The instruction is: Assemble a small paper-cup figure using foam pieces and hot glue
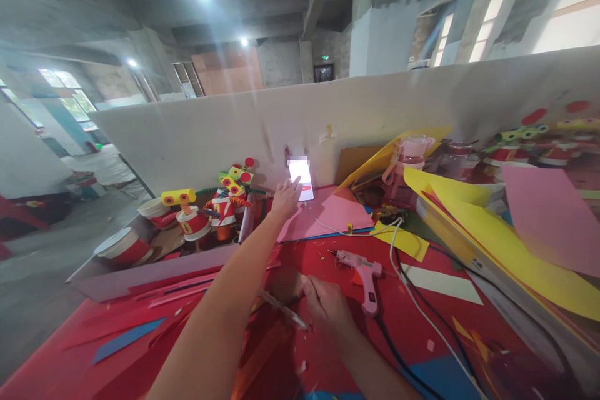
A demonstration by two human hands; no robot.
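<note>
My left hand [285,199] reaches forward to a phone [301,178] that leans upright against the white partition with its screen lit. One fingertip is at the screen, the fingers are stretched out, and nothing is held. My right hand [325,303] is low over the red table, its fingers curled together beside a blurred brownish round shape [285,284]. What it holds, if anything, I cannot make out. Just left of it lies a clear stick [285,310]. A pink glue gun [363,275] lies on its side to the right, its nozzle facing left.
Paper-cup robot figures [193,222] stand in a box [154,275] at left. Pink paper sheets [337,215] lie before the phone. Cables [398,256] cross the right side near a pink-lidded jug [410,165] and yellow paper [497,244]. The white partition [210,128] bounds the table's back.
</note>
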